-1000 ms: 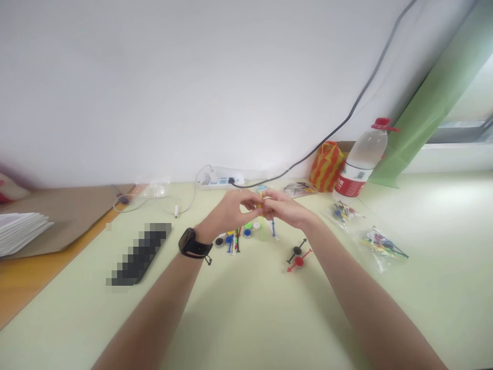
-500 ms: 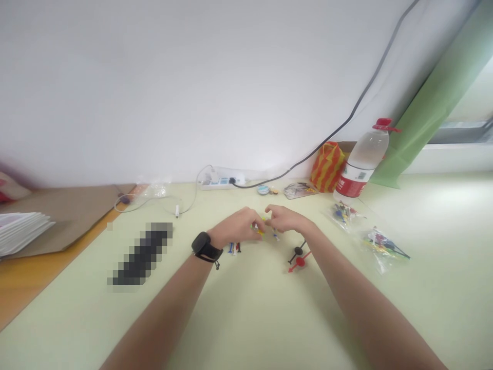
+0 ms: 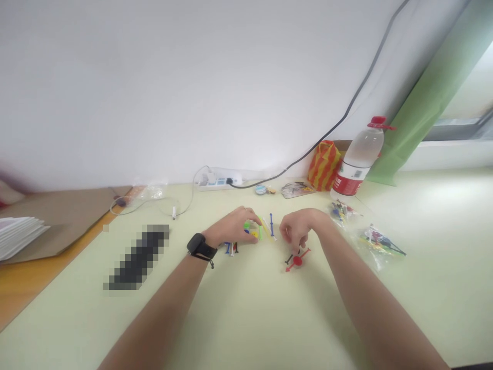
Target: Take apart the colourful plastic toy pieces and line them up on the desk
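Note:
My left hand, with a black watch on its wrist, curves over small plastic pieces, thumb and index finger apart. Between and beside its fingers lie a green piece, a yellow disc and a yellow stick. A blue stick lies between my two hands. My right hand is bent downward, its fingertips closed on a black stick piece and covering its middle. Touching close by is a red arrow-like stick with a disc. Below my left palm, blue, white and red sticks show partly.
Clear bags of coloured pieces lie at the right. A large water bottle and a striped bag stand behind. A power strip with cables sits by the wall. A pixelated dark object and stacked papers are leftward.
My right hand has moved away from my left hand, toward me and onto the black piece. My left fingers have spread apart, showing the green and yellow pieces. The view has shifted slightly.

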{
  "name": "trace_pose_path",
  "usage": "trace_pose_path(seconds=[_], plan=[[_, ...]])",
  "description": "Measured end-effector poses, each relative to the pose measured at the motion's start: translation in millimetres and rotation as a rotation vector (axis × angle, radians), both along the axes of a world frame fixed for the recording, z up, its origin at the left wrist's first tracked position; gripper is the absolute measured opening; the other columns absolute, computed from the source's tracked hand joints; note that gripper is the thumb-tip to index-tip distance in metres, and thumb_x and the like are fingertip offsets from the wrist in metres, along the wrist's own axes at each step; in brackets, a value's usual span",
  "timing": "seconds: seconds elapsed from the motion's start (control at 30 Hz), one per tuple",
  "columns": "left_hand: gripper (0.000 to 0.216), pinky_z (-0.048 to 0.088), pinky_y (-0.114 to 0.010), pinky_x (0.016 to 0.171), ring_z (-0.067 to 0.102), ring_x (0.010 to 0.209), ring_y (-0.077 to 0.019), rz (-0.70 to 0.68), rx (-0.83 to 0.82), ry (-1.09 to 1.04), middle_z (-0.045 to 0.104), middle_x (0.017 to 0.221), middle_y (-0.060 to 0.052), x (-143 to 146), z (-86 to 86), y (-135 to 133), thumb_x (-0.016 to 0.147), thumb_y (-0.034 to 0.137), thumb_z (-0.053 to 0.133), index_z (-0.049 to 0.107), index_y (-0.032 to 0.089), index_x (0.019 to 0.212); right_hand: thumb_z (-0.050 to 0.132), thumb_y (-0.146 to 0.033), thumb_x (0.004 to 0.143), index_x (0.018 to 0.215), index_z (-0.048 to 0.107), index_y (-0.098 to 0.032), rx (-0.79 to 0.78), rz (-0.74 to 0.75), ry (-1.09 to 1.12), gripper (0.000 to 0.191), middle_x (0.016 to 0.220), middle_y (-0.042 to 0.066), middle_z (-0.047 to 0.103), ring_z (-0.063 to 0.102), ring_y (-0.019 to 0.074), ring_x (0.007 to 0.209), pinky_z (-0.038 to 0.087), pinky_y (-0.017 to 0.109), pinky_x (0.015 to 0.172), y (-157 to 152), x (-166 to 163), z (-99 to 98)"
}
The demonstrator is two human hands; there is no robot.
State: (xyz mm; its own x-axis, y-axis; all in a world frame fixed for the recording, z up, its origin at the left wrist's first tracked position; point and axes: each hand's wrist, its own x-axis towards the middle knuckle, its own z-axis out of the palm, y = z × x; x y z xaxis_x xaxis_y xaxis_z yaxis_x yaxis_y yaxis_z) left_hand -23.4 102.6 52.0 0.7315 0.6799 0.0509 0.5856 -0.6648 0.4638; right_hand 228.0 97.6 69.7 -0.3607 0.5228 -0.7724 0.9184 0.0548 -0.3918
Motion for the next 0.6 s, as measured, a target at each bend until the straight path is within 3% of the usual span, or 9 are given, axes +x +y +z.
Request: trace_pose_path(seconds=[0.13, 0.3, 0.47, 0.6], plan=[[0.040, 0.049, -0.039, 0.099, 0.058, 0.116, -0.0301, 0.020, 0.041, -0.007, 0.065, 0.117, -0.007, 0.2, 0.3, -1.1, 0.075, 0.043, 0.078, 0.074, 0.026, 0.111, 0.096, -0.028, 0.043, 0.080, 0.064, -0.019, -0.030, -0.053, -0.019, 0.050, 0.077, 0.002, 0.073, 0.075, 0.0239, 0.075, 0.057, 0.030, 0.068, 2.0, -3.2, -6.8], [0.055, 0.046, -0.041, 0.106, 0.055, 0.126, -0.0325, 0.059, 0.044, 0.032, 0.064, 0.131, -0.009, -4.1, -6.7, 4.9, 0.079, 0.049, 0.075, 0.069, 0.024, 0.127, 0.083, -0.017, 0.063, 0.078, 0.067, -0.017, 0.072, -0.124, -0.030, 0.022, 0.070, 0.004, 0.074, 0.076, 0.0233, 0.073, 0.057, 0.029, 0.068, -1.1, -2.2, -3.4], [0.038, 0.051, -0.037, 0.093, 0.063, 0.110, -0.0285, 0.057, -0.014, 0.044, 0.070, 0.116, -0.007, -4.0, -10.1, 7.1, 0.083, 0.048, 0.071, 0.074, 0.025, 0.112, 0.075, -0.011, 0.068, 0.077, 0.066, -0.017, 0.174, -0.156, -0.043, 0.014, 0.071, 0.006, 0.075, 0.075, 0.0234, 0.071, 0.055, 0.030, 0.065, -2.9, -1.1, -2.2], [0.035, 0.050, -0.036, 0.094, 0.063, 0.112, -0.0280, 0.068, 0.004, 0.021, 0.071, 0.116, -0.005, -2.3, -6.2, 4.5, 0.081, 0.046, 0.073, 0.074, 0.026, 0.110, 0.070, -0.006, 0.067, 0.079, 0.065, -0.019, 0.325, -0.169, -0.041, 0.019, 0.071, 0.005, 0.073, 0.073, 0.0227, 0.069, 0.050, 0.029, 0.062, -0.2, 0.6, -2.5]])
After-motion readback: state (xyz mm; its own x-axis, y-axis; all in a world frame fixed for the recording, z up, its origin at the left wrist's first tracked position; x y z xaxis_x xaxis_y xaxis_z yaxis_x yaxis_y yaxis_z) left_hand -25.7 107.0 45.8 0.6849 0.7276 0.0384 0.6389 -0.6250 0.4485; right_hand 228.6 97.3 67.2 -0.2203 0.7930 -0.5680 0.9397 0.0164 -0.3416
